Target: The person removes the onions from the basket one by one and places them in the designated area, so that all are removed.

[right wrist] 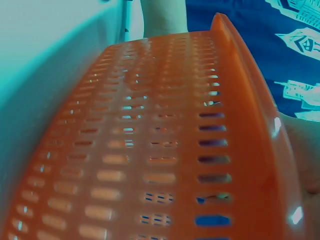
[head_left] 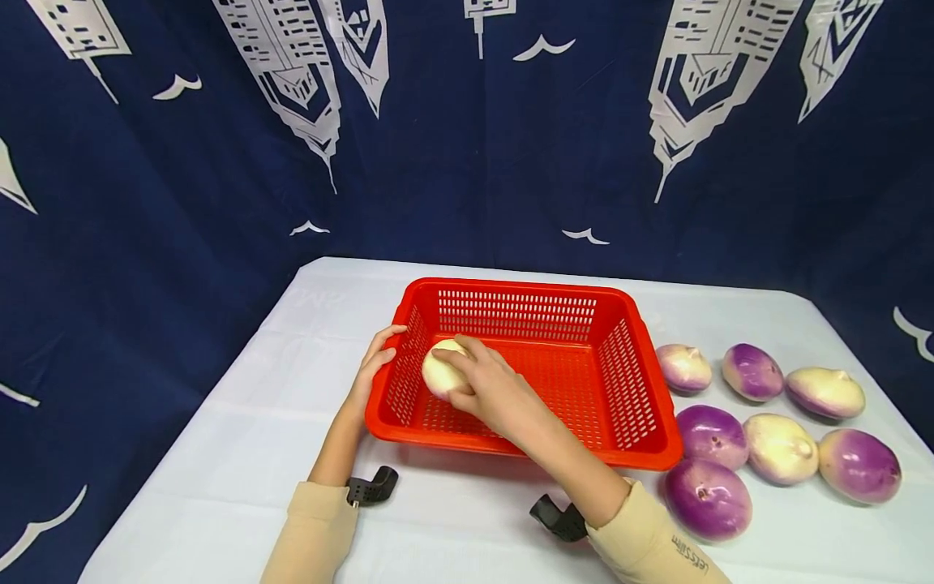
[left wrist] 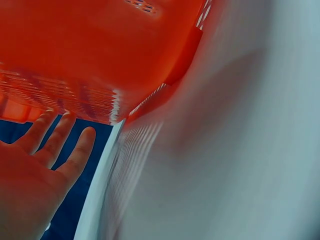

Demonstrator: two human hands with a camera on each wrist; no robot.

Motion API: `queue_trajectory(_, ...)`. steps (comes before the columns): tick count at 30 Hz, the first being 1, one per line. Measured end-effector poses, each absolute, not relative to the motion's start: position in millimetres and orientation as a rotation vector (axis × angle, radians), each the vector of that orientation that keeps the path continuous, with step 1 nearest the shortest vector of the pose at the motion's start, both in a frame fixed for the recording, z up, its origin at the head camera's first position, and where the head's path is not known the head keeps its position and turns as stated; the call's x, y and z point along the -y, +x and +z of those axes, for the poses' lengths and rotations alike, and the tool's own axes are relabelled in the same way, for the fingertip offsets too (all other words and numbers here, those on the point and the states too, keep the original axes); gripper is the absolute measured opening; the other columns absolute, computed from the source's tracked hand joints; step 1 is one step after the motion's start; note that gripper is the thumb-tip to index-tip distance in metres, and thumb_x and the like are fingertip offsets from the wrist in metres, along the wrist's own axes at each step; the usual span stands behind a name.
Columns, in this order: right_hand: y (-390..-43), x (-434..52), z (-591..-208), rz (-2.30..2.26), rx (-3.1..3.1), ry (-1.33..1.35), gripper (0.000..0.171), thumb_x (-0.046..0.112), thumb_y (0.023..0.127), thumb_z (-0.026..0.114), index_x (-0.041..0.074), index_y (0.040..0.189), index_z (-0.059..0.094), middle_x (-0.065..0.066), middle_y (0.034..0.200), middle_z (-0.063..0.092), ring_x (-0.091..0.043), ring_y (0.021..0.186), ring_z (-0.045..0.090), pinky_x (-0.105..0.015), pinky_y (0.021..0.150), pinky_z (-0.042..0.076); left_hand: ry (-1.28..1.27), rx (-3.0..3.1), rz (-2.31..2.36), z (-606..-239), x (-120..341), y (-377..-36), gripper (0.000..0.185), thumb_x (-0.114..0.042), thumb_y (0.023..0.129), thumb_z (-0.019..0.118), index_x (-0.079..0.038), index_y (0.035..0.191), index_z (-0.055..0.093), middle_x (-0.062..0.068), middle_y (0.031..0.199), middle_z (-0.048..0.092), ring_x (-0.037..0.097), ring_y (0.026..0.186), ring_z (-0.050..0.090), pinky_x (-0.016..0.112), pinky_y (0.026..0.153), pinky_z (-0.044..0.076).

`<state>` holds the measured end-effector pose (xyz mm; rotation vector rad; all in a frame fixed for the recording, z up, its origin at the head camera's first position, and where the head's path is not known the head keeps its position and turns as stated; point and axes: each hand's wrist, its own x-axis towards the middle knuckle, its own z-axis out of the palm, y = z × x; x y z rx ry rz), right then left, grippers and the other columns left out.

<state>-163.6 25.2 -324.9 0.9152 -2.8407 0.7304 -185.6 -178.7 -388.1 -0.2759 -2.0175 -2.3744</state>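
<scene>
Head view: right hand (head_left: 490,391) gripping turnip (head_left: 443,369) inside basket (head_left: 525,289); left hand (head_left: 374,361) relaxed against rim.

Head view: bright, even overhead light, sharp focus, soft shadow under the red basket (head_left: 525,454), slight bowing at edges. Left wrist view: heavy motion blur. Right wrist view: teal colour cast, close-range softness, 2 small glare spots.

The person is wearing a long-sleeved top in a pale beige knit, its left sleeve (head_left: 315,531) and right sleeve (head_left: 649,539) both ending short of the wrists. Small dark lettering is running along the right sleeve. A black plastic camera mount is sitting at each wrist, left mount (head_left: 372,486) and right mount (head_left: 558,518), each angular and hook-shaped.
</scene>
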Motion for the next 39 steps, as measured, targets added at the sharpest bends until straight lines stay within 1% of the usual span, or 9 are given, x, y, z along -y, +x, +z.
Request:
queue_trajectory(7,-157.3,-41.6,-319.4,0.780,2.713,0.886,0.050,0.022,0.080,0.068,0.026,0.127,0.051,-0.007,0.138,0.040,-0.030,0.122,0.044,-0.048,0.076,0.051,-0.293,1.973,-2.403,-389.8,180.0,-187.3,0.040,-0.005,0.088,0.023,-0.009,0.126,0.035,0.008,0.122,0.037,0.016,0.102,0.045,0.025,0.084,0.041)
queue_trajectory(10,-155.2,-50.4,-318.1,0.795,2.680,0.849,0.051,0.021,0.080,0.068,0.026,0.128,0.050,-0.006,0.139,0.038,-0.030,0.123,0.042,-0.048,0.078,0.051,-0.301,1.971,-2.406,-390.5,180.0,-187.8,0.040,-0.005,0.088,0.023,-0.010,0.126,0.035,0.009,0.123,0.037,0.016,0.101,0.045,0.025,0.083,0.041)
queue_trajectory(17,-157.0,-76.1,-318.3,0.779,2.630,0.739,0.054,0.021,0.079,0.068,0.024,0.130,0.049,-0.010,0.141,0.035,-0.033,0.124,0.040,-0.050,0.084,0.048,-0.297,1.973,-2.410,-390.9,179.1,-188.8,0.040,-0.006,0.088,0.024,-0.012,0.125,0.036,0.009,0.122,0.037,0.016,0.100,0.045,0.025,0.081,0.042)
queue_trajectory(23,-158.5,-98.6,-320.0,0.730,2.603,0.679,0.056,0.021,0.077,0.070,0.022,0.130,0.049,-0.013,0.139,0.037,-0.037,0.118,0.044,-0.051,0.083,0.048,-0.289,1.963,-2.422,-391.0,179.3,-188.6,0.040,-0.006,0.088,0.023,-0.016,0.124,0.038,0.009,0.122,0.037,0.017,0.100,0.045,0.025,0.080,0.042)
queue_trajectory(29,-157.1,-116.5,-322.3,0.727,2.553,0.637,0.057,0.017,0.077,0.071,0.021,0.129,0.049,-0.014,0.140,0.037,-0.037,0.120,0.041,-0.053,0.086,0.045,-0.272,1.971,-2.407,-391.5,179.4,-191.3,0.040,-0.005,0.087,0.022,-0.019,0.122,0.039,0.007,0.122,0.037,0.016,0.101,0.043,0.026,0.081,0.041)
queue_trajectory(39,-144.6,-139.5,-327.0,0.714,2.461,0.585,0.063,0.011,0.073,0.073,0.020,0.130,0.049,-0.016,0.140,0.038,-0.039,0.118,0.043,-0.054,0.082,0.046,-0.260,2.003,-2.390,-391.0,178.5,-189.1,0.041,-0.008,0.087,0.024,-0.011,0.127,0.035,0.009,0.124,0.036,0.019,0.102,0.044,0.026,0.081,0.042)
